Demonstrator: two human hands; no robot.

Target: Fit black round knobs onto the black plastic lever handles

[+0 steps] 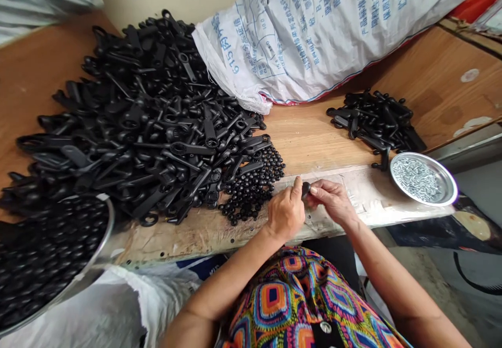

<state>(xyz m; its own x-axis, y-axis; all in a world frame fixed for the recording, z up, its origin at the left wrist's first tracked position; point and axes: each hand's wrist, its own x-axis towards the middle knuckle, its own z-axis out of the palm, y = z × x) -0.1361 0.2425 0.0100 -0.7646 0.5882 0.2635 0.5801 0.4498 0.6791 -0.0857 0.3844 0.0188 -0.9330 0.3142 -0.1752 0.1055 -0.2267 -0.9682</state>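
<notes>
Close together over the front edge of the bench, my left hand (287, 209) and my right hand (332, 197) meet at a small black plastic part (306, 188). My left fingers are curled round one side of it, hiding much of its shape. The thumb and fingertips of my right hand pinch its other side. Just left of my left hand lies a heap of small round black knobs (251, 193). Behind them rises a large pile of black crank handles (157, 112).
A metal bowl of small silver pins or screws (418, 179) stands at the right. Behind it is a smaller pile of black handles (376, 120). A printed white sack (314, 34) lies across the back. A large basin of black knobs (107, 233) stands at the lower left.
</notes>
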